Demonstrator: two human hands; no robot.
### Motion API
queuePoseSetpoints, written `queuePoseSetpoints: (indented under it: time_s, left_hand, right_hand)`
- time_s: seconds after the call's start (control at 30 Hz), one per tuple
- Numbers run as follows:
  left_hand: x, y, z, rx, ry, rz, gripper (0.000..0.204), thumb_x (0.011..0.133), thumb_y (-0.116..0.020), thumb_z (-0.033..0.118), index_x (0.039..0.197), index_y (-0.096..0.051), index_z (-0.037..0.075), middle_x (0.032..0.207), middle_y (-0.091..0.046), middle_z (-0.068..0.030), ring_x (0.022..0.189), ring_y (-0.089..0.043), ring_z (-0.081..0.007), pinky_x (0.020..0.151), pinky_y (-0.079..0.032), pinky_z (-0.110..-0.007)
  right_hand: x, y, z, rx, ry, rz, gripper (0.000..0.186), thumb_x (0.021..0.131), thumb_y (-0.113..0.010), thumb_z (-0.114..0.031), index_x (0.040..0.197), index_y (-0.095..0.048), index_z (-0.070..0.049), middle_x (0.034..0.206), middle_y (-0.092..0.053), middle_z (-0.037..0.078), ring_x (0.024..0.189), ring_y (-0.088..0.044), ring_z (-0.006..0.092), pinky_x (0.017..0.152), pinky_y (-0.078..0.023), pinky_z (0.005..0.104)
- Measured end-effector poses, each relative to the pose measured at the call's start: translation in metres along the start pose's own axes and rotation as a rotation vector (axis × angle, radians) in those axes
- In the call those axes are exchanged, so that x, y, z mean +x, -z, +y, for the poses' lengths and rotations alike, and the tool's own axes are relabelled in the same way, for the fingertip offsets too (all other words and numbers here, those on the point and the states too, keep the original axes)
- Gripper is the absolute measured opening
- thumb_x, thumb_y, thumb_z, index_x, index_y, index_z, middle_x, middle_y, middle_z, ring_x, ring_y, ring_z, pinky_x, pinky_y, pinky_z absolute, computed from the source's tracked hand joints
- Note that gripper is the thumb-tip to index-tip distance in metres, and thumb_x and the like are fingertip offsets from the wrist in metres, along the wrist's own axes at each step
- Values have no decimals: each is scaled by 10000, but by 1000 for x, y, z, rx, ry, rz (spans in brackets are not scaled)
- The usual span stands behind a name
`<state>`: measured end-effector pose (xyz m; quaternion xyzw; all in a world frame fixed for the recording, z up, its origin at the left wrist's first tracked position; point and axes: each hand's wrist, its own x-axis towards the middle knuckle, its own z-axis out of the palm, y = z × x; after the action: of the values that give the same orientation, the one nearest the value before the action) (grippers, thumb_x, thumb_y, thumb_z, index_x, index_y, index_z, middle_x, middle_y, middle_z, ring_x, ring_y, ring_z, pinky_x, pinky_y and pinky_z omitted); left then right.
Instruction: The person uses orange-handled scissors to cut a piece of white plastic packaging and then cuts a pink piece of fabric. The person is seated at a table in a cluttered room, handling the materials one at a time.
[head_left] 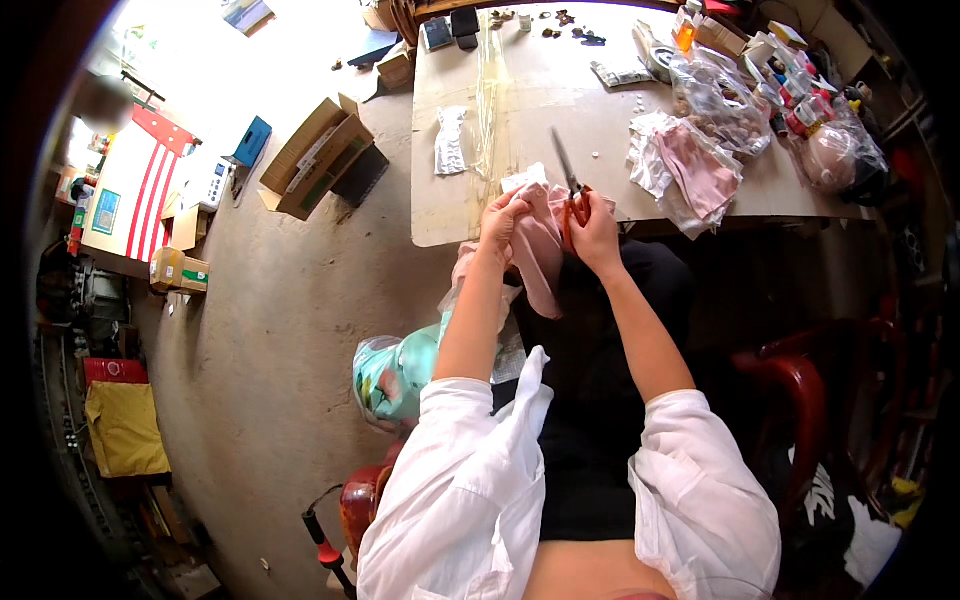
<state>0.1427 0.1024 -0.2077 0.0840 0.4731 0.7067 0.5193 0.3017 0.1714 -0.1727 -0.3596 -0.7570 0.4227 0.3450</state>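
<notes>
At the table's front edge, my left hand [503, 222] is closed on a pale pink cloth piece [540, 262], which hangs down over my lap. Its exact kind of garment I cannot make out. Beside it, my right hand [597, 236] grips a pair of scissors [566, 160] by the orange handles, the blades pointing away from me over the table. A small white piece [526, 178] shows just beyond my left fingers. More pink cloth [464, 262] lies below my left wrist, above a teal flowered bag [412, 362].
On the table [560, 105], folded pink and white cloth [690, 170] lies to the right, near clear plastic bags [715, 95] of goods. A white crumpled strip [450, 140] lies left. Cardboard boxes [318, 158] stand on the floor, and a red wooden chair [800, 400] is at right.
</notes>
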Motion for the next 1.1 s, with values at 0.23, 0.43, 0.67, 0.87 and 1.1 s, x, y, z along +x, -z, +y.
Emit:
queuePoseSetpoints:
  time_s: [0.23, 0.43, 0.67, 0.87, 1.1]
  left_hand:
    - [1, -6, 8, -95, 86, 20, 323, 799, -585, -1, 1117, -607, 47, 944, -657, -91, 826, -642, -198, 715, -556, -345]
    - [3, -4, 6, -135, 85, 4, 238, 814, -587, 2, 1045, -635, 31, 923, -657, -77, 782, -632, -169, 685, -534, -294]
    - [4, -10, 3, -12, 35, 12, 193, 813, -591, 10, 998, -648, 7, 881, -658, -66, 763, -622, -145, 671, -509, -256]
    - [16, -4, -6, 78, 0, 13, 162, 811, -609, 25, 963, -648, -13, 842, -660, -68, 733, -620, -140, 630, -500, -244]
    - [5, -16, -1, 21, 7, 24, 138, 803, -585, -7, 927, -643, -25, 790, -646, -86, 646, -615, -149, 544, -499, -238]
  right_hand:
    - [-32, -2, 4, -527, 76, -4, 553, 729, -691, -445, 968, -470, 3, 962, -532, 191, 926, -535, 356, 786, -452, 425]
    - [-27, -17, 8, -614, -4, -40, 532, 768, -645, -435, 979, -455, 15, 985, -533, 200, 949, -530, 352, 810, -448, 427]
    - [-17, -12, 8, -544, -2, -112, 554, 781, -622, -457, 961, -452, 38, 929, -568, 237, 912, -565, 374, 801, -458, 439]
    - [-11, -14, 4, -516, -11, -145, 576, 775, -619, -472, 950, -459, 54, 935, -573, 257, 916, -573, 376, 804, -463, 435]
    - [-6, -17, 1, -619, -90, -149, 600, 776, -605, -489, 976, -463, 58, 967, -571, 252, 950, -568, 365, 826, -464, 423]
